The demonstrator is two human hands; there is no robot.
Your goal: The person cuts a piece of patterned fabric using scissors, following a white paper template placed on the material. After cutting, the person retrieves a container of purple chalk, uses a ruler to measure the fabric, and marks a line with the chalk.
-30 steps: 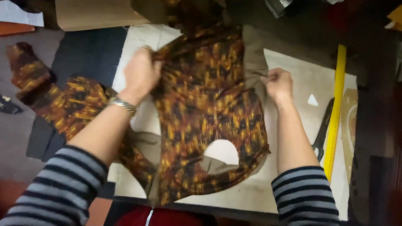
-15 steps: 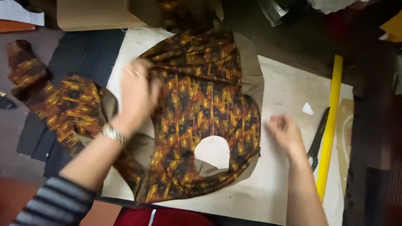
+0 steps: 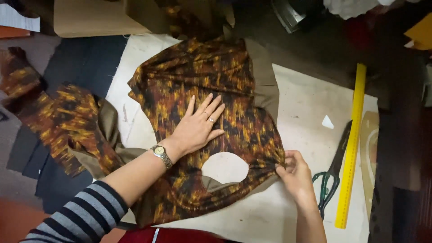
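While I look down from the head camera, my left hand (image 3: 196,127) lies flat on the patterned fabric (image 3: 211,90), fingers spread, just above its round cutout (image 3: 225,167). My right hand (image 3: 294,173) pinches the fabric's right edge, fingers closed on it. The fabric rests on a pale sheet (image 3: 310,108). To the fabric's right lie scissors (image 3: 330,180) and a yellow ruler (image 3: 352,144).
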